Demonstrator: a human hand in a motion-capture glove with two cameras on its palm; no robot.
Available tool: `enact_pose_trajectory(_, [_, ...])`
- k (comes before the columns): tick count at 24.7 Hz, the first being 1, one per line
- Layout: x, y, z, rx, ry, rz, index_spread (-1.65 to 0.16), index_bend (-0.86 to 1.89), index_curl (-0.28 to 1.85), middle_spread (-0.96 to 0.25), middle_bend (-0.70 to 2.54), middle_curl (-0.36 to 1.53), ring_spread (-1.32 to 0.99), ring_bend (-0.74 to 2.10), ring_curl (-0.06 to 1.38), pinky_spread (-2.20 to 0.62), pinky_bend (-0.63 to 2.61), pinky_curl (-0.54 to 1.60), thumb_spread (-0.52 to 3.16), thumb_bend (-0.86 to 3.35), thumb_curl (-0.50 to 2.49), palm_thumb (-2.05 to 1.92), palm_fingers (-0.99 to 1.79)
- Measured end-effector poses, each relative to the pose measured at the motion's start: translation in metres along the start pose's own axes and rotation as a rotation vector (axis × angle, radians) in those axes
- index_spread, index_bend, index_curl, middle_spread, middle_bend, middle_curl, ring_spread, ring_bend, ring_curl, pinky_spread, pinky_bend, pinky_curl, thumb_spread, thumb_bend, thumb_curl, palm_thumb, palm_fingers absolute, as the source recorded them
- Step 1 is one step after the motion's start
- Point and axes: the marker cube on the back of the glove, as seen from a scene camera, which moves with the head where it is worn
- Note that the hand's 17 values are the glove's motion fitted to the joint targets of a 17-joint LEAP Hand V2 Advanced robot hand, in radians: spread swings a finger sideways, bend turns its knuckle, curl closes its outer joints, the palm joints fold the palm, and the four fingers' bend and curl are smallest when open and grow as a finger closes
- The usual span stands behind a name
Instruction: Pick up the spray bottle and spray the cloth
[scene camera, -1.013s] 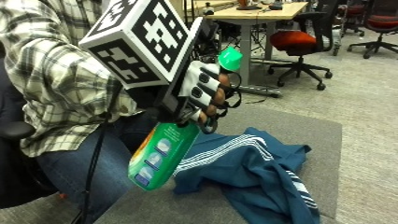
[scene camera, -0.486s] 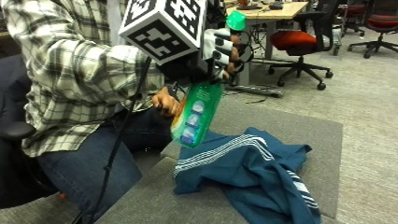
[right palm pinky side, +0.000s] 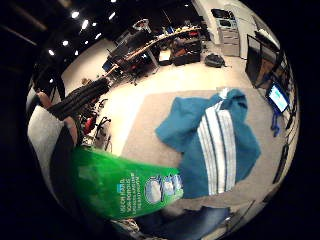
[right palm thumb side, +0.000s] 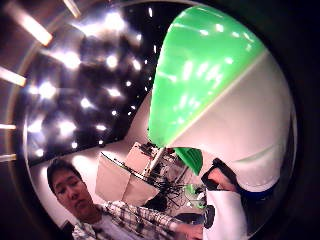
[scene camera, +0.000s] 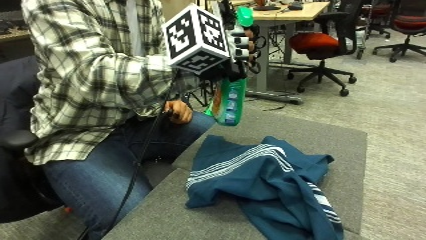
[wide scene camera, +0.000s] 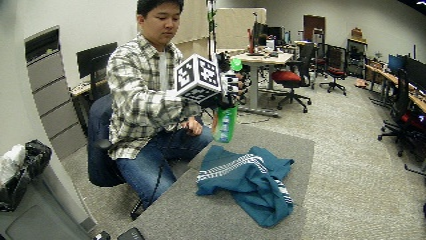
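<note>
My gloved right hand (scene camera: 237, 52) grips the neck of a green spray bottle (scene camera: 229, 102) and holds it upright in the air, above the far left edge of the grey table (scene camera: 336, 145). The bottle's green and white head (right palm thumb side: 215, 90) sits close against my palm, and its labelled body (right palm pinky side: 125, 185) hangs below the hand. A teal cloth with white stripes (scene camera: 266, 185) lies crumpled on the table, lower than the bottle and nearer the camera. In the wide outside view, the bottle (wide scene camera: 225, 125) hangs just beyond the cloth (wide scene camera: 246, 180).
The person's bare left hand (scene camera: 178, 111) rests on a thigh beside the table edge. A red-seated office chair (scene camera: 319, 42) and a desk (scene camera: 286, 10) stand behind the table. Bare grey tabletop shows around the cloth.
My hand has lifted the bottle higher and away from the person's lap, swinging it from a tilt to upright. The cloth has not moved.
</note>
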Motion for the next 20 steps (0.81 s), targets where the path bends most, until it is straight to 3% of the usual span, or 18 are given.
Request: enact_pose_trajectory(20, [0.015, 0.02, 0.093, -0.031, -0.198, -0.084, -0.28, 0.24, 0.63, -0.17, 0.5, 0.52, -0.2, 0.54, 0.47, -0.17, 0.49, 0.41, 0.21, -0.03, 0.8, 0.98, 1.29])
